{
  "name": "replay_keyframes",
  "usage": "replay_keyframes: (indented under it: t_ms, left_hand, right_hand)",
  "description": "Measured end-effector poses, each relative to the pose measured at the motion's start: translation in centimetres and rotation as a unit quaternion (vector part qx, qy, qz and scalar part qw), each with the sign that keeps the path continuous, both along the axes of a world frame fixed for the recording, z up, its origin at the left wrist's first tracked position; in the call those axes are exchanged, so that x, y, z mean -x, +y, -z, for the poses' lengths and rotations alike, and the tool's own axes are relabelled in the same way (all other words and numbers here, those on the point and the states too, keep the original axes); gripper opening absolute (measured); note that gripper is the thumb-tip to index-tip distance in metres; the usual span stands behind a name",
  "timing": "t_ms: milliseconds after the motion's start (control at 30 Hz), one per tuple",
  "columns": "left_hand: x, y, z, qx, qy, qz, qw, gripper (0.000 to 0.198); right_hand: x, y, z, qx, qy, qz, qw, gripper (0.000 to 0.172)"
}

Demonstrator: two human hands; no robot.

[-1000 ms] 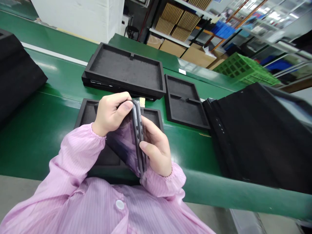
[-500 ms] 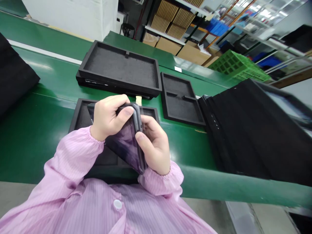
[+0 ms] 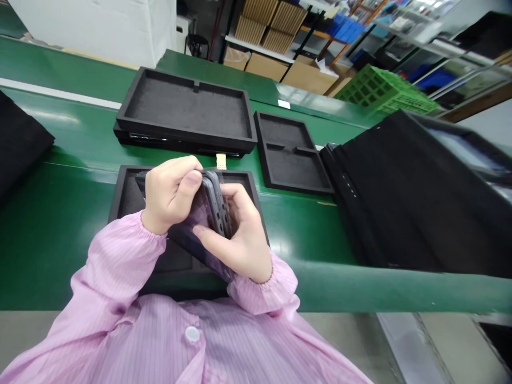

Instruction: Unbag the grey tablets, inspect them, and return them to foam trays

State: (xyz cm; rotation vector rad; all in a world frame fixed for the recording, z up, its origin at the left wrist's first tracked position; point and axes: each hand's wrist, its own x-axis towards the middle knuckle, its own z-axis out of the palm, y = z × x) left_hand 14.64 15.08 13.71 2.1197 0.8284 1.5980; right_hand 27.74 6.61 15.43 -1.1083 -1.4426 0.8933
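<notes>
my left hand (image 3: pixel 170 194) and my right hand (image 3: pixel 240 234) are both closed around a dark tablet (image 3: pixel 196 229) with a grey ribbed edge. my left fingers curl over its top edge with the thumb pressed against it, and my right fingers wrap around the back while the thumb lies across the glossy face. the tablet sits tilted in my grip, right above a black foam tray (image 3: pixel 122 197), and i cannot tell whether its low corner touches the tray.

the tray rests on a green workbench (image 3: pixel 56 213). just beyond it is a larger foam tray (image 3: pixel 186 106), and a small yellow tag (image 3: pixel 221 160) lies between the two. to its right are a divided foam tray (image 3: pixel 290 154) and then a big black foam pile (image 3: pixel 400 202). another black foam pile (image 3: pixel 18 144) sits to its left. far beyond it, the room has a green plastic crate (image 3: pixel 384 90), shelves of cardboard boxes (image 3: pixel 276 69), and a white wall (image 3: pixel 88 32).
</notes>
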Motion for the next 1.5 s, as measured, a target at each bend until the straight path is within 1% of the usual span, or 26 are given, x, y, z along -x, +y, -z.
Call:
replay_keyframes:
  t_ms: [233, 300, 367, 433, 500, 567, 700, 867, 1033, 1133, 1267, 1367, 1500]
  left_hand:
    - [0.1, 0.1, 0.2, 0.024, 0.004, -0.014, 1.0, 0.047]
    - [0.4, 0.2, 0.2, 0.015, -0.006, -0.019, 1.0, 0.048]
    - [0.8, 0.4, 0.3, 0.009, -0.019, -0.025, 0.999, 0.051]
    - [1.1, 0.6, 0.3, 0.025, -0.039, -0.02, 0.999, 0.055]
    - [1.3, 0.7, 0.3, 0.057, -0.063, -0.002, 0.996, 0.058]
    - [1.4, 0.9, 0.2, 0.079, -0.087, 0.013, 0.993, 0.058]
    - [1.5, 1.3, 0.2, 0.081, -0.108, 0.031, 0.99, 0.06]
    - [1.5, 1.6, 0.1, 0.091, -0.106, 0.041, 0.989, 0.063]
    - [1.5, 1.9, 0.1, 0.078, -0.099, 0.042, 0.991, 0.063]
    - [1.5, 2.3, 0.6, 0.05, -0.096, 0.035, 0.993, 0.061]
    - [1.5, 2.8, 1.3, 0.024, -0.082, 0.004, 0.996, 0.055]
    - [1.5, 3.0, 1.6, 0.025, -0.067, -0.025, 0.997, 0.055]
    - [1.5, 3.0, 1.6, 0.042, -0.057, -0.038, 0.997, 0.058]
  right_hand:
    - [-0.3, 0.3, 0.0, -0.014, 0.012, -0.025, 1.0, 0.041]
    - [-0.5, 0.4, 0.1, -0.006, 0.034, -0.055, 0.998, 0.044]
    - [-0.8, 0.6, 0.3, 0.011, 0.072, -0.1, 0.992, 0.045]
    - [-1.0, 0.8, 0.5, 0.028, 0.102, -0.13, 0.986, 0.043]
    - [-1.2, 1.1, 0.8, 0.035, 0.118, -0.134, 0.983, 0.039]
    - [-1.2, 1.4, 1.0, 0.029, 0.124, -0.131, 0.983, 0.033]
    - [-1.0, 1.6, 1.3, 0.015, 0.102, -0.114, 0.988, 0.03]
    - [-0.7, 1.6, 1.4, -0.008, 0.058, -0.077, 0.995, 0.03]
    - [-0.6, 1.9, 1.4, -0.016, 0.066, -0.068, 0.995, 0.026]
    - [-0.6, 2.0, 1.2, 0.001, 0.067, -0.049, 0.997, 0.025]
    - [-0.7, 2.0, 0.9, 0.024, 0.069, -0.01, 0.997, 0.026]
    - [-0.8, 2.0, 0.8, 0.02, 0.068, 0.022, 0.997, 0.024]
    - [-0.8, 2.1, 0.9, 0.029, 0.076, 0.029, 0.996, 0.023]
